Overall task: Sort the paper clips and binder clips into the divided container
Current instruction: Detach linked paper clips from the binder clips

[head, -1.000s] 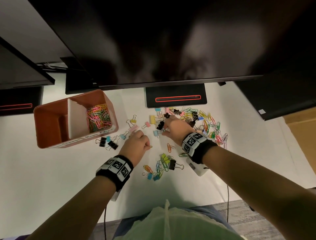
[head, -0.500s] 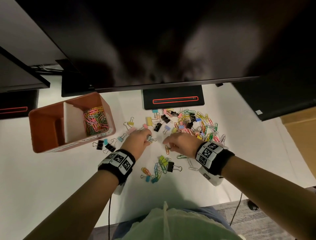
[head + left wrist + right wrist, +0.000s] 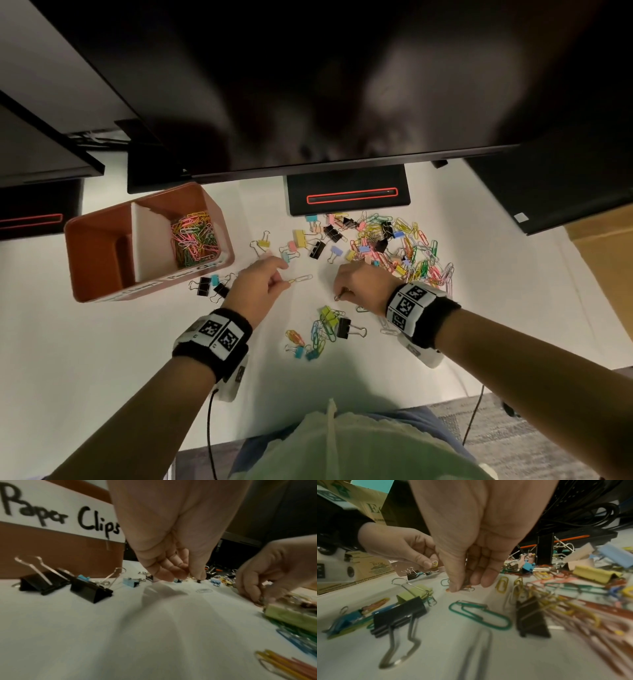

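The brown divided container (image 3: 102, 260) stands at the left of the white worktop (image 3: 102, 359), coloured paper clips in its right compartment. Your left hand (image 3: 258, 287) pinches a yellow paper clip (image 3: 300, 279); your right hand (image 3: 363, 286) pinches an orange paper clip (image 3: 468, 588) on the worktop.

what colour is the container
Reddish-brown container, with a white divider; clearest in the head view.
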A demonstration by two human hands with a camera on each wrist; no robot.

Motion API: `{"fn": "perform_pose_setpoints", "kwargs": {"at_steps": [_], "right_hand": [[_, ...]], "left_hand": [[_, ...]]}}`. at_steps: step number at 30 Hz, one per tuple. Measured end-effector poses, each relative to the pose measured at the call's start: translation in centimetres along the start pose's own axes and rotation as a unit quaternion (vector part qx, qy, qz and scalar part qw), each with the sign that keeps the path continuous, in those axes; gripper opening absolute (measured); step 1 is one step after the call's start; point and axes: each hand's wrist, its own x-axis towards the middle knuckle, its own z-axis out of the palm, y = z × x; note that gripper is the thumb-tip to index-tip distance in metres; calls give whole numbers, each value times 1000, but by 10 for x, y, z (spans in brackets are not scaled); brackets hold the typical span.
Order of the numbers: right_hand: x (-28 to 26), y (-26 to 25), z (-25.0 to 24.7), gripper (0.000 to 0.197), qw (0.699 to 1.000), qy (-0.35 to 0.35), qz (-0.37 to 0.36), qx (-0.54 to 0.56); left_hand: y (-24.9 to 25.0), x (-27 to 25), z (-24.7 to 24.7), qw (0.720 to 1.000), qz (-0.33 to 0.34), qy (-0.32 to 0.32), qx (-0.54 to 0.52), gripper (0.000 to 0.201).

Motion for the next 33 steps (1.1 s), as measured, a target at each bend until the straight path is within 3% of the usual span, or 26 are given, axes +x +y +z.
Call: {"fn": "perform_pose_setpoints", "kwargs": {"at_steps": [4, 8, 17, 23, 29, 33], "right_hand": [[2, -1, -3, 18, 999, -13, 33, 26], [6, -3, -3, 18, 997, -22, 57, 39], [-1, -4, -1, 18, 998, -15, 45, 44], [-4, -3, -3, 23, 998, -25, 47, 33], [-15, -6, 13, 21, 998, -23, 38, 47], [-16, -12, 24, 21, 998, -3, 47, 49]], "left_hand": [[10, 10, 15, 997, 32, -43, 57, 30], [14, 21, 23, 993, 27, -56, 96, 13], [4, 13, 25, 987, 82, -90, 101, 4], [-4, -19, 13, 990, 90, -110, 15, 14], [-21, -47, 17, 971, 131, -181, 81, 22], [-21, -49, 25, 967, 149, -177, 103, 17]]}}
